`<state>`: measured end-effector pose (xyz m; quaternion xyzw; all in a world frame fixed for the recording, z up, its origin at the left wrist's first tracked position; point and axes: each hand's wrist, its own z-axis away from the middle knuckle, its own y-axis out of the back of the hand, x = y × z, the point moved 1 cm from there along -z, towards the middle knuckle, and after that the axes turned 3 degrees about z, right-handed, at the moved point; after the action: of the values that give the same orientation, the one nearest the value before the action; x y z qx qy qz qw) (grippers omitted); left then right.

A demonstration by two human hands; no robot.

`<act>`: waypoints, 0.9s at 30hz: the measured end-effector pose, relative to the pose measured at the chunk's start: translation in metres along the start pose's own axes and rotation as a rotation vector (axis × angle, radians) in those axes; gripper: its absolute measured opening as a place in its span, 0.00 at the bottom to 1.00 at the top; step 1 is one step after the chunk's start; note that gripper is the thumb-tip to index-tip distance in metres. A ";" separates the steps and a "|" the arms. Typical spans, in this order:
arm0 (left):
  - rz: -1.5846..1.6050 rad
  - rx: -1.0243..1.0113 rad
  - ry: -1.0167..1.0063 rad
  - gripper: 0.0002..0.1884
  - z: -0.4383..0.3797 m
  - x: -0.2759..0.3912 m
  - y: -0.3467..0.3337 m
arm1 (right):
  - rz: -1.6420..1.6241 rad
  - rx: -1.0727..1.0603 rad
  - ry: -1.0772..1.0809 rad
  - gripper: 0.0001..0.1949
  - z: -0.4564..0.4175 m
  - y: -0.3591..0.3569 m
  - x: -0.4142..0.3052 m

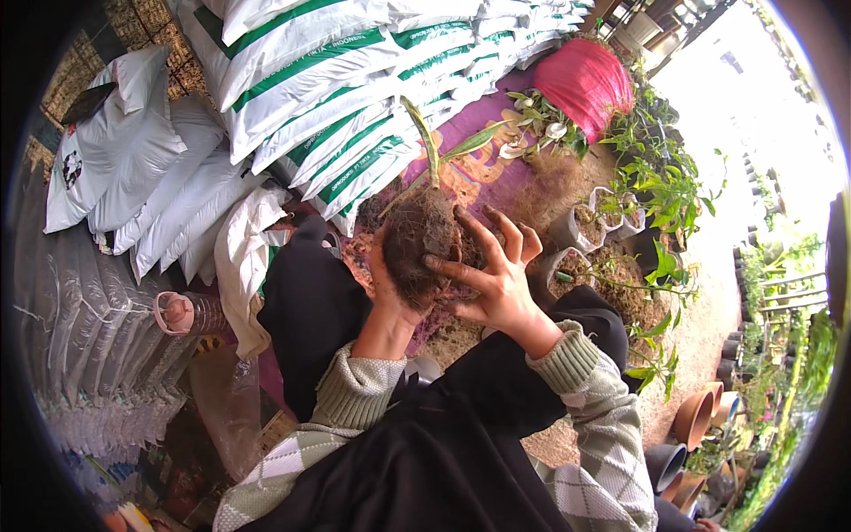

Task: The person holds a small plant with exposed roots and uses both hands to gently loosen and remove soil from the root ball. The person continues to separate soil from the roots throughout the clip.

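Note:
A plant's root ball (420, 249), dark and matted with soil and fine roots, is held up in front of me. Long, stiff green leaves with pale edges (433, 149) rise from its top. My left hand (392, 286) supports the root ball from the left and below, its fingers mostly hidden behind it. On the right side of the root ball, my right hand (495, 272) touches it with soiled fingertips, the fingers spread and bent. Loose soil and roots lie on the purple sheet (495, 179) beyond the hands.
Stacked white and green sacks (312, 73) stand ahead and left. A pink-lidded plastic bottle (189, 314) lies at my left. A red sack (585, 86), grow bags with soil (577, 226) and a leafy plant (665, 193) are at the right. Terracotta pots (695, 419) are at lower right.

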<state>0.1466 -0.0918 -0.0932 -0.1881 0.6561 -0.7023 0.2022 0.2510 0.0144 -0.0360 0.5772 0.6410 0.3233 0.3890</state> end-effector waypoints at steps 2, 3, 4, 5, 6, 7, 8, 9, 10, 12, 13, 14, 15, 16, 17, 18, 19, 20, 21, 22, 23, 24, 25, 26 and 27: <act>-0.005 0.034 0.001 0.32 0.002 0.000 -0.001 | -0.011 -0.014 0.009 0.24 0.000 -0.001 0.001; -0.009 0.049 -0.003 0.32 0.003 0.001 -0.002 | -0.002 -0.019 0.027 0.24 0.000 0.000 0.001; 0.029 0.057 -0.008 0.33 0.003 0.001 -0.002 | 0.007 -0.023 0.046 0.24 0.001 0.004 0.000; 0.066 0.064 -0.013 0.35 0.002 0.000 -0.002 | 0.016 -0.027 0.066 0.24 0.001 0.009 -0.001; 0.105 0.074 -0.018 0.37 0.002 -0.001 -0.001 | 0.015 0.021 0.069 0.23 0.001 0.014 0.000; 0.098 0.066 -0.008 0.37 0.000 0.000 0.002 | 0.014 0.069 0.073 0.24 0.000 0.020 0.001; 0.091 0.058 0.003 0.37 -0.004 0.002 0.007 | -0.090 0.168 0.034 0.27 -0.003 0.024 0.000; 0.090 0.049 0.021 0.37 -0.007 0.000 0.009 | -0.055 0.118 0.002 0.26 -0.005 0.025 -0.001; 0.089 0.025 0.028 0.37 -0.006 -0.002 0.009 | -0.020 0.068 -0.031 0.25 -0.007 0.023 -0.004; 0.083 -0.025 0.046 0.38 -0.002 -0.004 0.005 | -0.023 -0.011 -0.046 0.24 -0.010 0.016 -0.001; 0.044 0.005 0.025 0.36 -0.001 -0.005 0.002 | -0.019 0.016 -0.044 0.25 -0.009 0.019 0.000; 0.006 0.034 0.004 0.35 -0.001 -0.005 -0.002 | -0.015 0.044 -0.042 0.26 -0.008 0.024 0.001; -0.030 0.064 -0.022 0.34 0.000 -0.006 -0.004 | -0.013 0.068 -0.035 0.27 -0.009 0.028 0.001; -0.013 0.040 -0.007 0.34 0.000 -0.008 -0.007 | -0.032 0.148 -0.050 0.28 -0.007 0.026 0.003; 0.004 0.016 0.007 0.34 -0.001 -0.011 -0.009 | -0.036 0.134 -0.046 0.27 -0.007 0.026 0.003; 0.019 -0.004 0.022 0.34 0.000 -0.013 -0.010 | -0.043 0.119 -0.045 0.26 -0.007 0.025 0.002; 0.005 0.022 -0.004 0.34 0.000 -0.012 -0.008 | -0.051 0.105 -0.044 0.25 -0.007 0.024 0.001; -0.009 0.047 -0.030 0.33 0.000 -0.012 -0.005 | -0.026 0.051 -0.023 0.25 -0.004 0.022 0.001; -0.019 0.067 -0.060 0.33 -0.001 -0.012 -0.003 | -0.026 0.074 -0.034 0.26 -0.005 0.025 0.002; -0.017 0.084 -0.042 0.33 -0.003 -0.012 0.000 | -0.026 0.098 -0.044 0.26 -0.007 0.032 0.003; -0.015 0.102 -0.025 0.33 -0.005 -0.012 0.003 | -0.026 0.122 -0.053 0.27 -0.008 0.035 0.003; -0.014 0.122 -0.003 0.32 -0.007 -0.013 0.004 | -0.093 0.183 -0.144 0.27 -0.003 0.031 0.003; -0.057 0.150 -0.023 0.32 -0.008 -0.015 0.003 | -0.035 0.114 -0.109 0.26 -0.002 0.026 0.003; -0.100 0.179 -0.043 0.31 -0.008 -0.016 0.002 | 0.023 0.046 -0.074 0.26 -0.003 0.020 0.003; -0.142 0.205 -0.063 0.31 -0.008 -0.017 0.002 | 0.083 -0.022 -0.037 0.25 -0.006 0.018 0.002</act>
<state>0.1567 -0.0765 -0.0956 -0.2345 0.5592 -0.7720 0.1907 0.2542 0.0187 -0.0177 0.6049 0.6054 0.3356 0.3936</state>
